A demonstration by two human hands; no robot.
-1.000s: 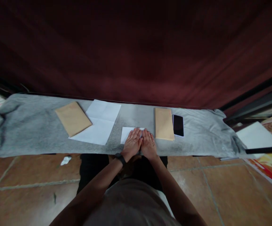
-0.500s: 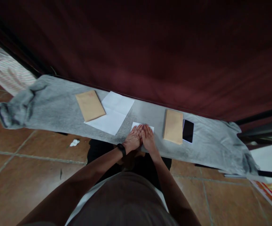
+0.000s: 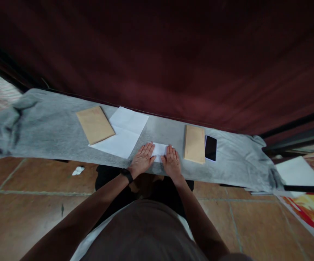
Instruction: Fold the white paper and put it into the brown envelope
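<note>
Small white paper [image 3: 160, 149]: crease risk

The left hand [image 3: 143, 158] and right hand [image 3: 172, 162] are lying flat over its ends, fingers extended, gripping nothing. It is resting on grey cloth [image 3: 167, 126] between the large white sheet [image 3: 126, 132] and the brown packet [image 3: 195, 144] beside the phone [image 3: 210, 148]. Uneven palm pressure or cloth slippage could be skewing it.

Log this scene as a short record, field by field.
left hand: palm down, fingers extended, on the left end of the small white paper; black wristband
right hand: palm down on the paper's right end
left side: tan packet, partly over a large creased white sheet
right side: tan stack, with a dark-screened phone just to its right
surface: gray cloth
floor: white scrap on tiles
</note>
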